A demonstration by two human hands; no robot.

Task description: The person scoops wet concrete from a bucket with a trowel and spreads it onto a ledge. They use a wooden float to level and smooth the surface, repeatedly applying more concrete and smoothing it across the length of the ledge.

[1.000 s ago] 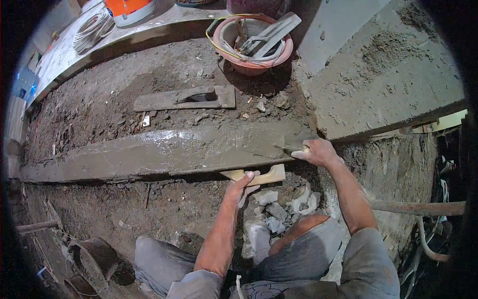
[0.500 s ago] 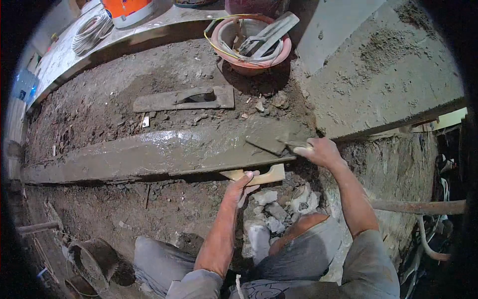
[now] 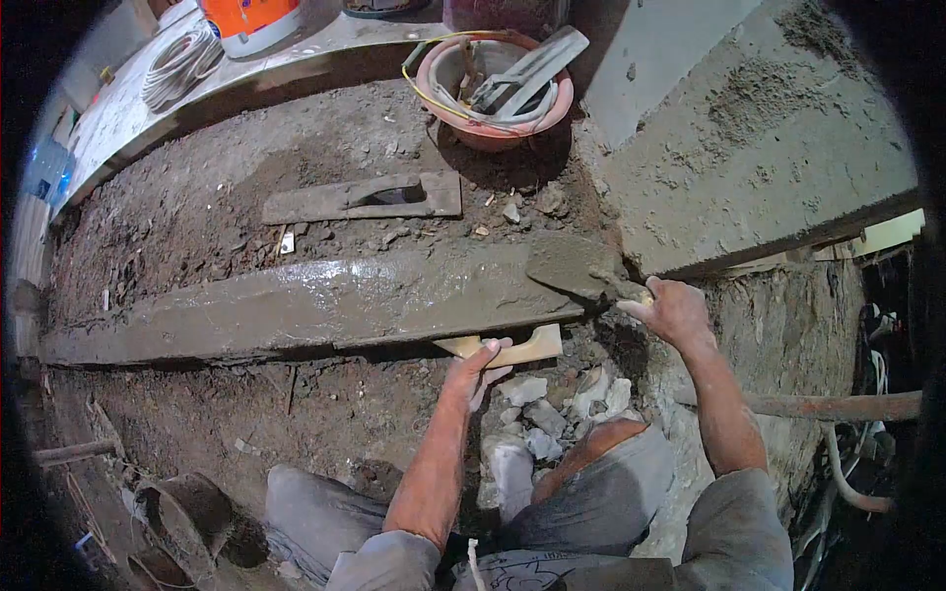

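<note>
My right hand point(image 3: 673, 309) is closed round the handle of a trowel point(image 3: 569, 265), whose blade lies at the right end of a smooth, wet mortar ledge point(image 3: 286, 300). Below the ledge's front edge, my left hand point(image 3: 480, 371) grips a pale yellow float point(image 3: 532, 347) by its handle, thumb on top; the float's far side is hidden under the ledge. Behind the ledge, a long grey float with a handle point(image 3: 363, 196) rests on the rough soil.
A pink bucket point(image 3: 493, 138) with tools stands at the back, near an orange bucket point(image 3: 251, 22) and coiled cable point(image 3: 182, 67). A plastered slab point(image 3: 759, 167) rises at the right. Rubble point(image 3: 542, 419) lies by my knees; a pipe point(image 3: 838, 407) juts in at right.
My right hand has moved right with the trowel, whose blade has slid toward the ledge's right end. My left hand and the yellow float stay in place.
</note>
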